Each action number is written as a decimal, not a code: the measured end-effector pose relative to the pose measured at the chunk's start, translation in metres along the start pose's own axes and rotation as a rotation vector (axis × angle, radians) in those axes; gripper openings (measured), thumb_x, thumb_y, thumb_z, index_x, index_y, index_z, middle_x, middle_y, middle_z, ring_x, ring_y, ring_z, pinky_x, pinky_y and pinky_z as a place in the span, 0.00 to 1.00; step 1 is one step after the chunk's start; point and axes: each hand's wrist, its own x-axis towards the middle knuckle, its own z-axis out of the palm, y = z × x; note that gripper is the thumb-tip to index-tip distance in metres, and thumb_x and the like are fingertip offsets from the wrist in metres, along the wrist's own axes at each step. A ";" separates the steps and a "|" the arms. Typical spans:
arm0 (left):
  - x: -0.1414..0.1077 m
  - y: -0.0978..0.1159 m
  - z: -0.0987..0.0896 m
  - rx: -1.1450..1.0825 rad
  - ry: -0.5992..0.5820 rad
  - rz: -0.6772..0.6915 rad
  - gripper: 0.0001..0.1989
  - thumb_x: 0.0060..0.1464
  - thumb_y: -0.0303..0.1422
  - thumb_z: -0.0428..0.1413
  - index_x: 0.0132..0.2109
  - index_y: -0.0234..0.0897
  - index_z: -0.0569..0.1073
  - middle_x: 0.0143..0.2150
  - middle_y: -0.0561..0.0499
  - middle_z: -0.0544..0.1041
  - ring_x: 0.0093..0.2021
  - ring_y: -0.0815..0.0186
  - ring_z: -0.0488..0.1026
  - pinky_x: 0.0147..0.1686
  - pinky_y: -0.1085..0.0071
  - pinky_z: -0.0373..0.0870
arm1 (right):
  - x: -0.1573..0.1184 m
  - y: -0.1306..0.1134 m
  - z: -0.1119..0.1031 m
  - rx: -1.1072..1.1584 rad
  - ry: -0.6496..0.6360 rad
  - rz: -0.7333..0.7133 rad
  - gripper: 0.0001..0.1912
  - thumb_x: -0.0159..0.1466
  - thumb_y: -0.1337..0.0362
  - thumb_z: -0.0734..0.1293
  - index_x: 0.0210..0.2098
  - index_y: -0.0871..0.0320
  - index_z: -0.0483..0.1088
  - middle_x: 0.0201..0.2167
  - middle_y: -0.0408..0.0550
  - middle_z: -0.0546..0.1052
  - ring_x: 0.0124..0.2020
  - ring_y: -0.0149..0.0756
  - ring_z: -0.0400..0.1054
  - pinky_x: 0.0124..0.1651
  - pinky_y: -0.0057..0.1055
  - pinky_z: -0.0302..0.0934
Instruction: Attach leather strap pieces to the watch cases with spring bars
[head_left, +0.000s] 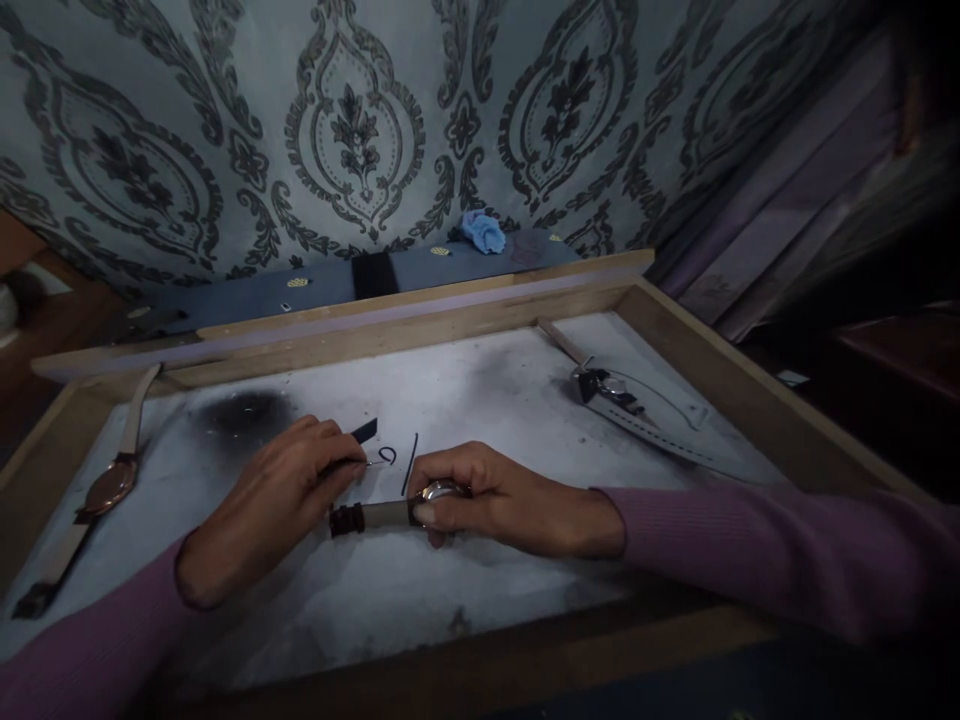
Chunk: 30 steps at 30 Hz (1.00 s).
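My right hand (pixel 487 495) is closed around a wristwatch (pixel 441 490), thumb on the near side of its case. The watch's light strap (pixel 386 514) extends left to a dark buckle end (pixel 346 519). My left hand (pixel 289 480) is pinched, just left of the watch, on a thin metal piece (pixel 375 463) whose exact kind I cannot make out. A dark flat strip (pixel 365 431) shows past its fingers; whether it is held is unclear. Between the hands lie a small dark loop (pixel 387 455) and a thin dark strip (pixel 410 463).
A wood-edged tray (pixel 420 302) with a white base surrounds the work. Inside, one watch (pixel 111 487) lies at left, another watch (pixel 611 385) at right among straps. A blue crumpled cloth (pixel 484 232) rests behind the tray, before a patterned wall covering (pixel 442 100).
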 end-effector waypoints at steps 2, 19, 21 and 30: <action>0.001 -0.001 -0.002 -0.012 0.026 0.017 0.11 0.63 0.31 0.48 0.38 0.37 0.75 0.31 0.51 0.74 0.35 0.64 0.69 0.34 0.68 0.65 | 0.000 0.000 0.000 -0.005 0.012 -0.003 0.06 0.62 0.65 0.64 0.30 0.61 0.67 0.23 0.40 0.69 0.27 0.27 0.62 0.33 0.26 0.56; -0.006 0.033 0.017 -0.506 -0.077 -0.101 0.10 0.60 0.32 0.48 0.31 0.37 0.67 0.26 0.56 0.69 0.27 0.69 0.65 0.27 0.73 0.59 | -0.001 0.003 0.003 -0.041 0.025 -0.070 0.06 0.64 0.64 0.63 0.34 0.61 0.67 0.27 0.42 0.67 0.29 0.28 0.62 0.35 0.27 0.60; -0.005 0.033 0.017 -0.540 -0.072 -0.118 0.09 0.60 0.33 0.49 0.31 0.36 0.68 0.26 0.55 0.70 0.27 0.68 0.66 0.27 0.73 0.59 | -0.001 0.004 0.003 -0.058 0.037 -0.063 0.06 0.64 0.64 0.63 0.35 0.61 0.67 0.28 0.42 0.67 0.29 0.28 0.63 0.35 0.28 0.61; -0.004 0.031 0.016 -0.578 -0.065 -0.120 0.09 0.59 0.34 0.50 0.32 0.36 0.69 0.28 0.53 0.72 0.28 0.68 0.66 0.28 0.73 0.61 | 0.000 0.001 0.004 0.001 0.059 -0.002 0.05 0.63 0.65 0.63 0.35 0.61 0.67 0.28 0.44 0.69 0.30 0.29 0.65 0.36 0.29 0.61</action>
